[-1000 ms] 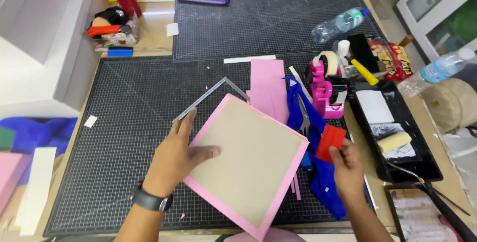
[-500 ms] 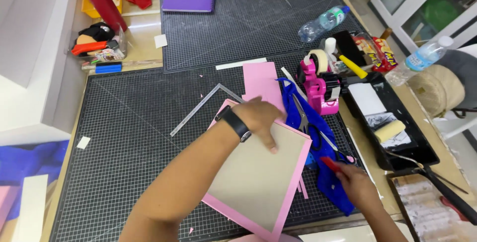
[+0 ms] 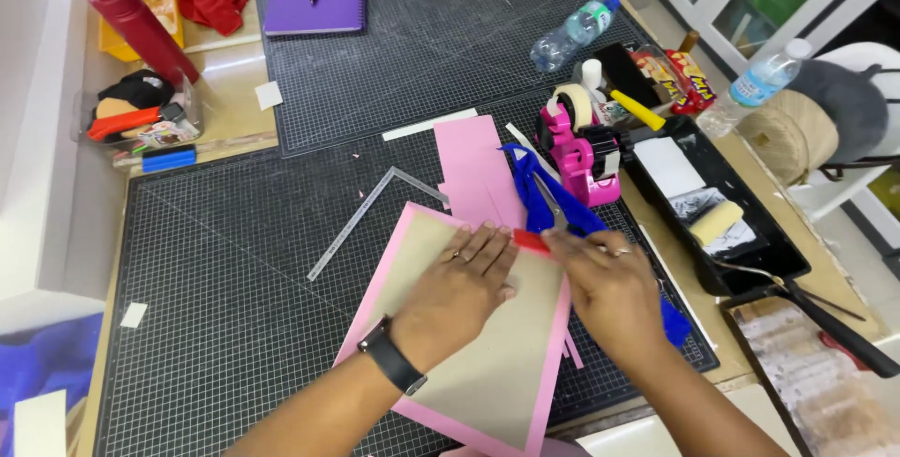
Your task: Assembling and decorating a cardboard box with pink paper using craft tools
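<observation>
On the cutting mat (image 3: 234,279), the left hand (image 3: 459,293) presses spread fingers flat on the pink-edged board (image 3: 469,363) while the right hand (image 3: 609,293) pinches a red scraper (image 3: 531,241) at its top edge, apparently smoothing the fold; steady pressure seems needed next.

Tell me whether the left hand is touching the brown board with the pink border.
Touching. The head view shows the left hand lying flat, palm down, on the brown board, fingers spread over its upper part, no gap visible beneath them.

Left hand (image 3: 457,296) presses pink-edged board (image 3: 469,344); right hand (image 3: 609,290) grips red tool (image 3: 531,241)
</observation>
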